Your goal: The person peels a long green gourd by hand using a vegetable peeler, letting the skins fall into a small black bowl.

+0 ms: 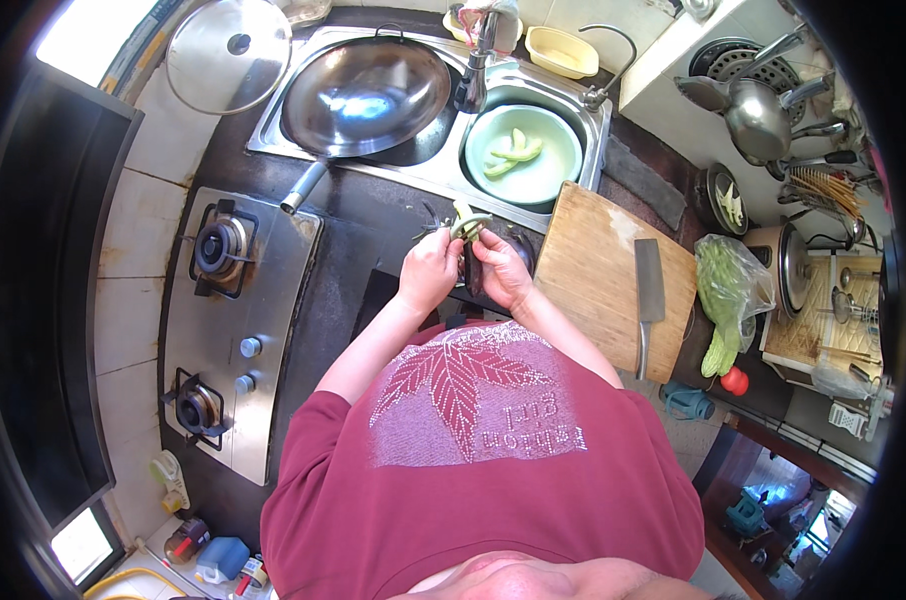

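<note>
In front of my chest, at the counter's edge, my left hand (430,270) and my right hand (504,271) come together on a curved pale-green vegetable piece (468,224). Fingertips of both hands pinch it. A dark elongated thing (472,268) shows between the hands; whether either holds it, I cannot tell. Beyond them, similar curved green pieces (518,151) lie in a pale-green basin (565,176) set in the right sink bowl. To the right, a cleaver (650,281) rests on a wooden cutting board (588,262).
A wok (366,97) sits over the left sink bowl, its handle jutting over the counter. The gas stove (261,300) is at left. Right of the board are a bagged green vegetable (719,300), a tomato (735,381), a dark bowl (712,199) with pale pieces and a lidded pot (794,270).
</note>
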The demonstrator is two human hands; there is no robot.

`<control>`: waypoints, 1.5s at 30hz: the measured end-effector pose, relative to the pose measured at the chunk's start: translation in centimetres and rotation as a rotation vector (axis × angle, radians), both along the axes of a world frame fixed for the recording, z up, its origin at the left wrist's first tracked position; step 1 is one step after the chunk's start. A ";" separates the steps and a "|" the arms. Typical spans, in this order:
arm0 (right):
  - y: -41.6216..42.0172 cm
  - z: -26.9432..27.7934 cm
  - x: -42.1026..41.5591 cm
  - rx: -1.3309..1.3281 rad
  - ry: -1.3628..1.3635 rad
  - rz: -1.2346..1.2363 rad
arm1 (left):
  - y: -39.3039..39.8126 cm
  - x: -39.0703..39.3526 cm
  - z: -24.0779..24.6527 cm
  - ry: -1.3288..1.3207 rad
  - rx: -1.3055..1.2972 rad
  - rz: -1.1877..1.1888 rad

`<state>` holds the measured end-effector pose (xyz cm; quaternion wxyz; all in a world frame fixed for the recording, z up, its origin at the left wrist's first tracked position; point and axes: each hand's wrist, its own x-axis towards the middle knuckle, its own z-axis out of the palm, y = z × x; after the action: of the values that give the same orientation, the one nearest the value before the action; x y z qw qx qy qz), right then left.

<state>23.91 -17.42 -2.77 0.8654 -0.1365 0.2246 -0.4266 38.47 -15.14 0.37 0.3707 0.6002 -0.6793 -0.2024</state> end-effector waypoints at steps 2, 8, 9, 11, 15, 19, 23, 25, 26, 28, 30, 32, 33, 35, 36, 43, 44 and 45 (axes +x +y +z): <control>0.0 -0.1 -0.2 -0.017 0.019 -0.005 | -0.1 0.2 0.1 -0.057 -0.019 -0.015; 0.4 -0.7 -0.8 0.032 -0.003 0.014 | 0.2 0.2 -0.2 -0.212 -0.090 -0.009; 0.4 -0.8 -0.9 0.041 -0.007 0.029 | 0.2 0.2 -0.3 -0.211 -0.093 -0.010; 0.5 -0.8 -1.1 0.057 -0.027 0.062 | 0.3 0.2 -0.5 -0.209 -0.099 -0.012; 0.5 -1.0 -1.4 0.065 -0.053 0.113 | 0.3 0.5 -0.6 -0.219 -0.108 -0.005; 0.3 -1.3 -1.5 0.074 -0.056 0.143 | 0.2 0.7 -0.4 -0.237 -0.124 -0.010; 0.4 -0.6 -1.3 0.098 -0.086 0.176 | 0.1 1.0 -0.5 -0.269 -0.168 -0.007; 0.3 -0.8 -1.4 0.094 -0.110 0.197 | 0.1 1.1 -0.3 -0.270 -0.180 -0.008; 0.3 -0.9 -1.5 0.089 -0.124 0.208 | 0.0 1.1 -0.2 -0.271 -0.186 -0.009; 0.2 -1.0 -1.6 0.079 -0.153 0.232 | -0.1 1.4 -0.1 -0.292 -0.172 0.018; 0.2 -0.9 -1.7 0.087 -0.143 0.241 | -0.2 1.8 0.0 -0.308 -0.181 0.033; 0.2 -0.7 -1.8 0.096 -0.143 0.249 | -0.2 2.0 -0.1 -0.310 -0.179 0.030; 0.2 -0.6 -1.8 0.100 -0.149 0.250 | -0.2 2.0 -0.1 -0.311 -0.179 0.027; 0.2 -0.6 -1.9 0.105 -0.169 0.267 | -0.2 2.1 -0.3 -0.303 -0.189 0.033; 0.1 -0.7 -2.1 0.106 -0.183 0.282 | -0.2 2.1 -0.4 -0.298 -0.194 0.036; -0.1 -0.9 -3.1 0.099 -0.224 0.318 | -0.5 2.7 -0.2 -0.282 -0.173 0.039; -0.1 -1.0 -3.2 0.103 -0.221 0.324 | -0.5 2.7 -0.3 -0.285 -0.168 0.039; -0.2 -1.1 -3.3 0.106 -0.218 0.331 | -0.4 2.8 -0.5 -0.287 -0.165 0.040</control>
<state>20.59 -17.61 -3.85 0.9488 -0.0790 0.1263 -0.2786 41.23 -15.58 -0.08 0.3217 0.6040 -0.7274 -0.0507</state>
